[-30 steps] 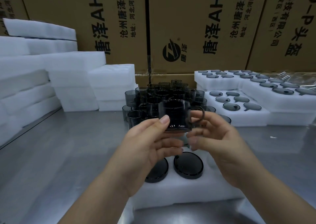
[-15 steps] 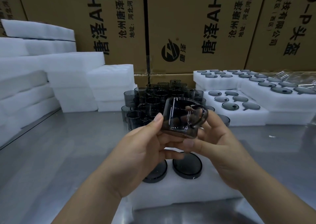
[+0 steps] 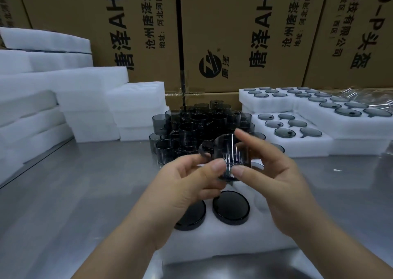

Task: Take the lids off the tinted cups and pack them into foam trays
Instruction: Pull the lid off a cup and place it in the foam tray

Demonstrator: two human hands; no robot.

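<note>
Cup [image 3: 230, 155] turned, handle now left — both hands' grip holding.

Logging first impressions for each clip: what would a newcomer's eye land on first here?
First, the tinted cup held mid-frame between the left hand and right hand, above a foam tray with two dark round pieces in its pockets. Next, the cluster of cups behind it on the steel table, then the printed cartons along the back.
</note>
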